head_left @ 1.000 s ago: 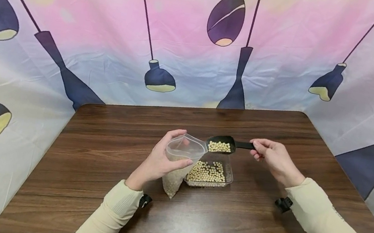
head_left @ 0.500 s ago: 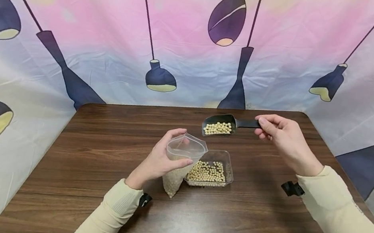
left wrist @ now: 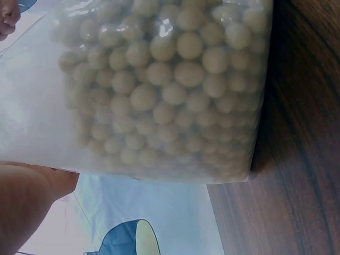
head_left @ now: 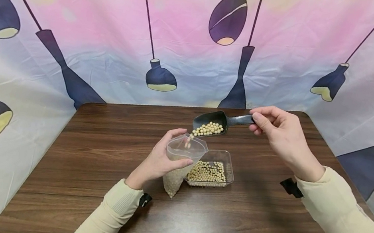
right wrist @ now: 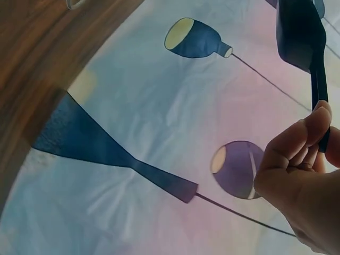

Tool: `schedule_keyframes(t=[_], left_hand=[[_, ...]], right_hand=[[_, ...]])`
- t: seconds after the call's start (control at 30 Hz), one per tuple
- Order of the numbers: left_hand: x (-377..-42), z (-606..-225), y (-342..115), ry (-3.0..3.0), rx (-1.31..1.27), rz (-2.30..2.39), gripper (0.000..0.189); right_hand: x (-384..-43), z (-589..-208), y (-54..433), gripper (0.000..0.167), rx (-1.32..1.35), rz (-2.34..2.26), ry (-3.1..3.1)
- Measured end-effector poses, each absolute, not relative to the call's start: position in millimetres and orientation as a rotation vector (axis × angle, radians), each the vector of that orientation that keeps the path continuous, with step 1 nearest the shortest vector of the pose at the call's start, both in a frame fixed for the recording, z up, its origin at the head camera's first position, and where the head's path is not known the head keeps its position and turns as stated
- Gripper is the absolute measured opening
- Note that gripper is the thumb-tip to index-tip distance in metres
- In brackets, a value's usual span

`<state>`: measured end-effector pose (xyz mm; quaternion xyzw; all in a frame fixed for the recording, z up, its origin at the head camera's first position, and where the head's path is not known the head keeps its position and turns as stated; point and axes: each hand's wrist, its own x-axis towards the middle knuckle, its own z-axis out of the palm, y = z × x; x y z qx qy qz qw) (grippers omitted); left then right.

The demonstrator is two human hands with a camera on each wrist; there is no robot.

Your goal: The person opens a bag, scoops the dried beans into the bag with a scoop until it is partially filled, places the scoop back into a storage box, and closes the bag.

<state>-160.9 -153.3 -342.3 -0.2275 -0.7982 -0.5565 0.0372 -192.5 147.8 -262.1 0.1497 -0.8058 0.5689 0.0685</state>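
My right hand (head_left: 282, 136) pinches the end of the handle of a black scoop (head_left: 210, 118). The scoop is tilted down to the left over the mouth of a clear plastic bag (head_left: 174, 177). Round, pale yellow beans (head_left: 210, 129) lie in the scoop, and a few drop from its lip into the bag. With thumb and fingers spread around its upper part, my left hand (head_left: 158, 160) holds the bag upright and its mouth wide. Seen from the left wrist, beans (left wrist: 159, 95) fill the bag's lower part. In the right wrist view the scoop's underside (right wrist: 302, 37) shows.
A clear plastic tray (head_left: 230, 171) with a layer of beans stands just right of the bag. Both are on a dark wood table (head_left: 103, 140). A cloth backdrop (head_left: 114, 21) printed with lamps hangs behind the table and along its sides.
The scoop of beans has risen from over the tray, moved left above the bag and tipped, and beans now fall. My left hand and the bag have stayed in place.
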Motion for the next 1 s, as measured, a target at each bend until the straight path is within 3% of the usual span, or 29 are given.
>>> schedule_keyframes(t=[0.37,0.6,0.77,1.0], left_hand=[[-161,-343,-152,-2.472,-0.686,-1.684,0.073],[-162,-345,-154,-2.412,-0.759,-1.734,0.072],[-161,-345,-155,-2.41,-0.753,-1.745,0.071],[-161,-346,-154,-2.403,-0.756,-1.77,0.071]], right_hand=[[-169,-249,142,0.014,0.678,1.274,-2.282],[-165,-252,137,0.014,0.981,0.618,-1.99],[-168,-288,126,0.012,0.987,0.442,-2.231],[-168,-343,110,0.029,1.007,0.148,-2.339]])
